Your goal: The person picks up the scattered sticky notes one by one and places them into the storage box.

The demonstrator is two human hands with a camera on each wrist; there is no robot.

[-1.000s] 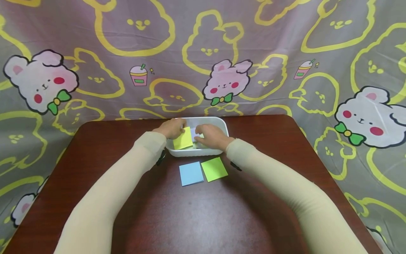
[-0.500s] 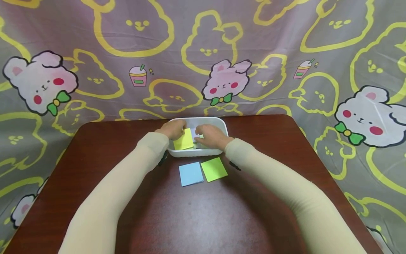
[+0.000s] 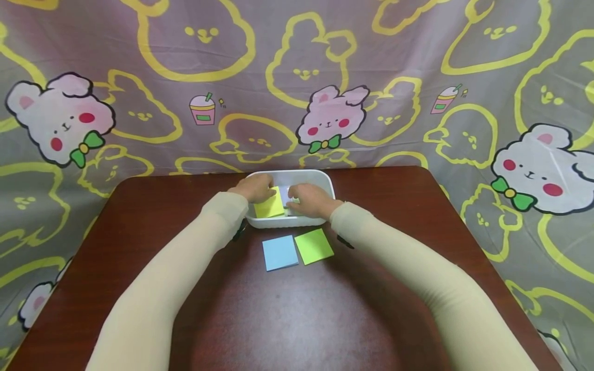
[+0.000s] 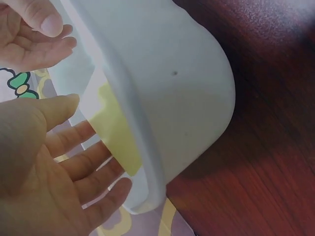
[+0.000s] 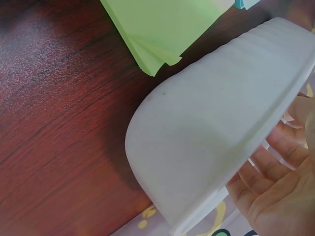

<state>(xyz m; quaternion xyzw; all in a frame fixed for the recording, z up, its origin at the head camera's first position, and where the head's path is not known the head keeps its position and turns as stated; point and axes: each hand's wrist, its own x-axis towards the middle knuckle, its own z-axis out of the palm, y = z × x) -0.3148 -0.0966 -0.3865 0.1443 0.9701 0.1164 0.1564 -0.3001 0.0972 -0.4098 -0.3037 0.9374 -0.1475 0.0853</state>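
In the head view a white plastic bin (image 3: 290,222) stands on the table with both hands inside it. A yellow sticky-note pad (image 3: 270,207) lies in its left part, beneath my left hand (image 3: 254,188). The left wrist view shows the left fingers (image 4: 86,164) loosely bent at the pad's edge, the thumb apart from it. My right hand (image 3: 310,198) is over the bin's right part, its fingers relaxed, thumb apart from them. Beside its fingertips a lilac pad (image 3: 284,195) shows partly; the hand hides what is under it.
A light blue sticky-note pad (image 3: 280,253) and a lime green one (image 3: 314,247) lie side by side on the dark red-brown table (image 3: 278,319), in front of the bin. Behind the table hangs a patterned cloth (image 3: 260,93).
The yellow pad has settled lower into the bin, and the left hand has shifted slightly right and loosened from it. The right hand has barely moved.
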